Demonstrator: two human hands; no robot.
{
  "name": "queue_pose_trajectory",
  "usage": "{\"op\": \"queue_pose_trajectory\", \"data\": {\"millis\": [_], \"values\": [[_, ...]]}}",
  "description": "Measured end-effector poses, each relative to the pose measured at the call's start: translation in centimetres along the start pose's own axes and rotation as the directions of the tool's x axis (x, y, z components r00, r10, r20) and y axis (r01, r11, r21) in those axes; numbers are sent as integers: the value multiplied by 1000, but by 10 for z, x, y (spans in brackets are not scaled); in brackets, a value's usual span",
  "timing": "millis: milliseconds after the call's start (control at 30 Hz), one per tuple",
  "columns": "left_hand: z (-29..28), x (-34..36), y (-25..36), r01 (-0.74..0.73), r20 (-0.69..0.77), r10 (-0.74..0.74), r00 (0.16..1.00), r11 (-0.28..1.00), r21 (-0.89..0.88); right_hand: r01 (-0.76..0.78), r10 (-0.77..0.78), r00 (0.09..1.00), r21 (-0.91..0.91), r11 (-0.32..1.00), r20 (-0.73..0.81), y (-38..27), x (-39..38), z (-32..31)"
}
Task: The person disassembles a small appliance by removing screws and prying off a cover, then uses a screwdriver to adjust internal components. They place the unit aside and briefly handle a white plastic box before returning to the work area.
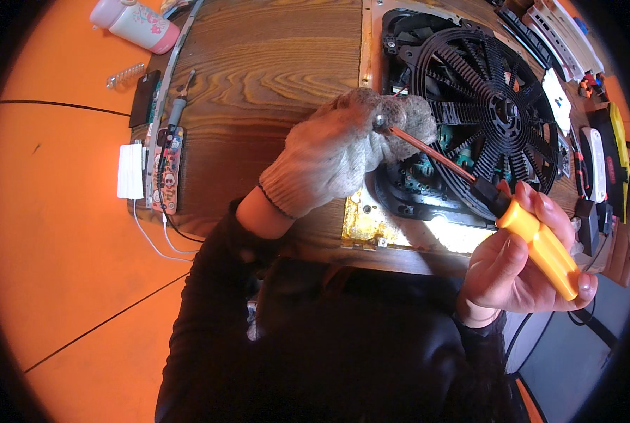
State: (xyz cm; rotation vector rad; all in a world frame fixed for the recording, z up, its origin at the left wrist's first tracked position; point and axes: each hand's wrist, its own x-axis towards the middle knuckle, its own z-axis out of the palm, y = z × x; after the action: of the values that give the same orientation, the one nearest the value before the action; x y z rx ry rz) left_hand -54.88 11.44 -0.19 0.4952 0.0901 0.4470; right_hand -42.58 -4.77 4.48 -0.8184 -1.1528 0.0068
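Gloved left hand at a yellow-handled screwdriver's tip

The left hand, in a white knitted glove, pinches a small round metallic piece beside the screwdriver tip. A black, wheel-shaped, ribbed plastic frame overlaps a black housing on the brown wood-grain worktop; the bare right hand grips the handle.

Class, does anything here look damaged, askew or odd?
The metal panel has patchy yellow-brown marks at its near-left corner, suggesting staining. Oddly, only the left hand is gloved; the right hand is bare.
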Motion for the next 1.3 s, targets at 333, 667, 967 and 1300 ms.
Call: {"op": "queue_pose_trajectory", "data": {"millis": [333,667,967,1300], "values": [[-9,-1,-3,62,-184,-49,982,996,64,9,-7,1000,-44,999,28,4,0,1],[4,0,0,-144,117,131,984,984,107,95,-84,986,-73,993,147,-4,-3,5],[-26,-8,-4,-165,-75,213,974,897,410,116,-116,993,-121,986,10,10,-11,8],[-26,11,21,-333,-35,331,943,942,-49,288,-349,924,-313,905,-159,-2,49,-62]]}}
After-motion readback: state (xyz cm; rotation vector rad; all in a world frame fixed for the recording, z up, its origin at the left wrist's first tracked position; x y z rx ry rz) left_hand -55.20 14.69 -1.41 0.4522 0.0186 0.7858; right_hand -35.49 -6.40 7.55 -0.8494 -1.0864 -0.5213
